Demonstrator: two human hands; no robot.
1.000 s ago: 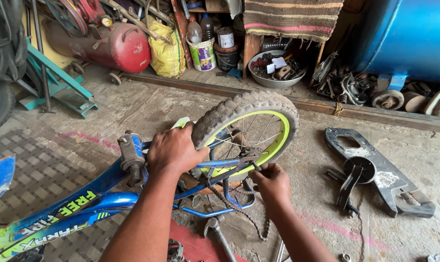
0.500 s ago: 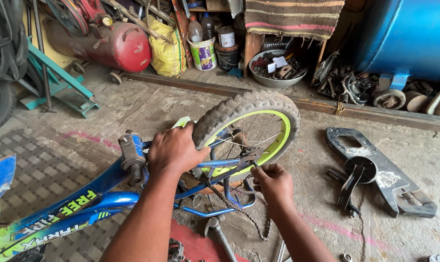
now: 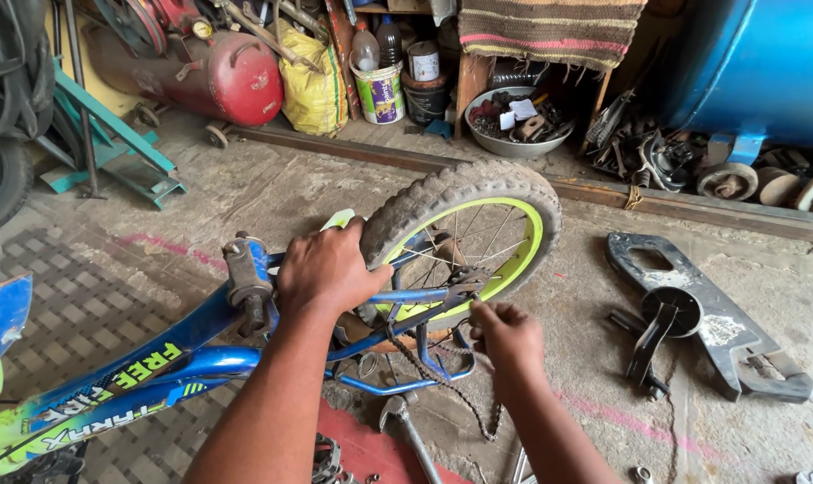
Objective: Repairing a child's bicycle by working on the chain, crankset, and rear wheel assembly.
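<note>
Your blue bicycle frame (image 3: 182, 354) lies across the dusty concrete floor (image 3: 245, 193), its rear wheel (image 3: 465, 237) at centre. Your left hand (image 3: 328, 269) grips the frame beside the tyre; your right hand (image 3: 505, 333) pinches the axle end, where the chain (image 3: 447, 385) hangs. At four o'clock lies a metal bracket (image 3: 711, 314); at eleven, a red tank (image 3: 232, 76).

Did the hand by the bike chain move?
Yes. The right hand slid a bit down, from beside the rim of the rear wheel toward the hanging chain.
</note>
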